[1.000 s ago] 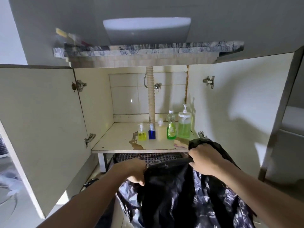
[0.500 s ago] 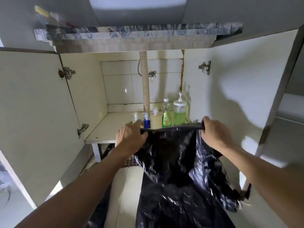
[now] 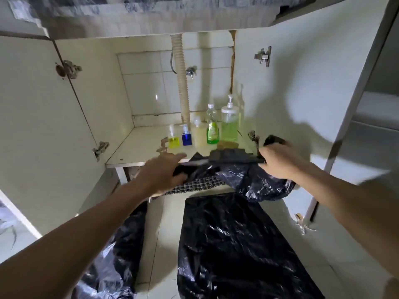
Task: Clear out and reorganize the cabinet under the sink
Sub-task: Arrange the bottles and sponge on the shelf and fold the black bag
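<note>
The open under-sink cabinet has a cream shelf with bottles at its back right: a small yellow bottle, a small blue bottle, a cloudy beige bottle, a green dish-soap bottle and a large green pump bottle. A black plastic bag is stretched across the shelf's front edge. My left hand grips its left end and my right hand grips its right end. Both hands are blurred by motion.
Two more black bags lie on the tiled floor, one in the middle and one at the left. A checked mat lies under the shelf. A corrugated drain hose runs down the back wall. Both doors stand open.
The bag has dropped from chest height to the shelf's front edge and folded over. Both hands moved down and forward with it, and the camera tilted toward the floor.
</note>
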